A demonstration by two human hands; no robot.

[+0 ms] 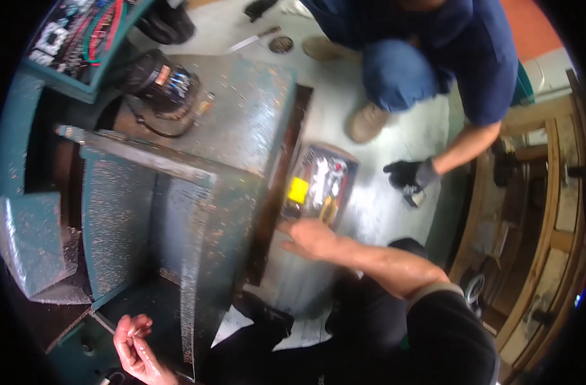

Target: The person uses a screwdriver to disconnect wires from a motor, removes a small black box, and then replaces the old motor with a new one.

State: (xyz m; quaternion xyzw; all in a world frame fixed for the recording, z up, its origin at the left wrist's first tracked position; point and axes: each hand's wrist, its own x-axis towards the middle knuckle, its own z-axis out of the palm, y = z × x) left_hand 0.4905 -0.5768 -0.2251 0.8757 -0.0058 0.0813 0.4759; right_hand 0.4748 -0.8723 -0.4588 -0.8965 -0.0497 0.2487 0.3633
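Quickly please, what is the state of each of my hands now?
Left hand: fingers partly curled, no held thing visible.
Right hand: blurred, near the yellow item; whether it holds anything cannot be told.

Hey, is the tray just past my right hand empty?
Not empty: the tray has pale, red and yellow items showing in it, though blur hides what they are.
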